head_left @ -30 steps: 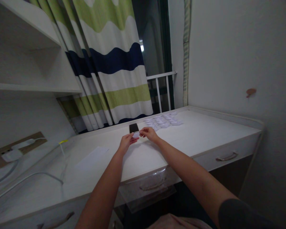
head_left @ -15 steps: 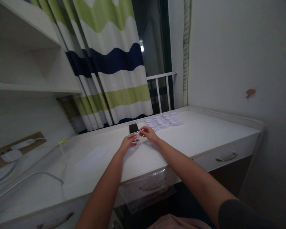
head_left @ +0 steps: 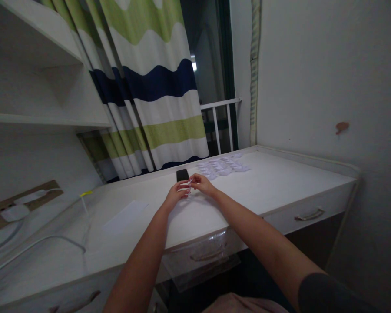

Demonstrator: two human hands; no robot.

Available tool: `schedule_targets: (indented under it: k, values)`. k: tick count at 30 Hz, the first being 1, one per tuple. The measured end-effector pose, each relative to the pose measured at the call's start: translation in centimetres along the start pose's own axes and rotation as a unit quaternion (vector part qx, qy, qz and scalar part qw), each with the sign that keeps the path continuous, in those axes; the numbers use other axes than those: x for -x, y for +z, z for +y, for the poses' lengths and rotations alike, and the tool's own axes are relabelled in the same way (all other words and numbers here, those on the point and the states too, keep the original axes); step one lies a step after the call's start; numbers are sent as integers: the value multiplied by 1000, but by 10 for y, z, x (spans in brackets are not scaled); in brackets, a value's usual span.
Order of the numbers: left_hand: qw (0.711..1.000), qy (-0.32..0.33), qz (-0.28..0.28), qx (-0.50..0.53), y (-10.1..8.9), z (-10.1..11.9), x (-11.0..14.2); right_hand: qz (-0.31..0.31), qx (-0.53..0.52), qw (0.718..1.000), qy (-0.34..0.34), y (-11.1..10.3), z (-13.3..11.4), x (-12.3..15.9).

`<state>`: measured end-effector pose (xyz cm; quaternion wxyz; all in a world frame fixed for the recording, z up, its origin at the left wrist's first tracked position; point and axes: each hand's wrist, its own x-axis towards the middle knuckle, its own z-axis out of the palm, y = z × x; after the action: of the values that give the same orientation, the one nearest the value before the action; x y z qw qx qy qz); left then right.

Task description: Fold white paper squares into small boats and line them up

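Above the white desk [head_left: 195, 221], my left hand [head_left: 176, 194] and my right hand [head_left: 202, 184] meet around a small white paper-like piece [head_left: 189, 186]. The fingers of both hands are closed on it, and they hide most of its shape. Just behind my hands lies a dark phone [head_left: 182, 174], flat on the desk. Several small white folded or twisted pieces [head_left: 222, 166] are laid out in rows behind my right hand. White paper [head_left: 125, 215] rests on the desk to the left of my left forearm.
A striped curtain [head_left: 169, 104] hangs at the desk's back edge, beside a white railing [head_left: 220, 105]. White cables [head_left: 57, 237] run over the left side, below a wall socket board [head_left: 22, 202]. Clear plastic [head_left: 202, 261] hangs at the front drawer. A shelf [head_left: 45, 119] juts out upper left.
My fingers have shifted slightly around the small white piece, which now looks narrower and more upright between them. The phone, the rows and the paper have stayed in place.
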<state>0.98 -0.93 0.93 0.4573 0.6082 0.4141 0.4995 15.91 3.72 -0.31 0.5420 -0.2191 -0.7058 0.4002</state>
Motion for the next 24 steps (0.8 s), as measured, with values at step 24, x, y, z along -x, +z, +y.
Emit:
schedule_targets:
  k: [24]
  values:
    - [999, 6, 33, 39, -2, -2, -3, -12, 15, 999, 36, -3, 2, 0]
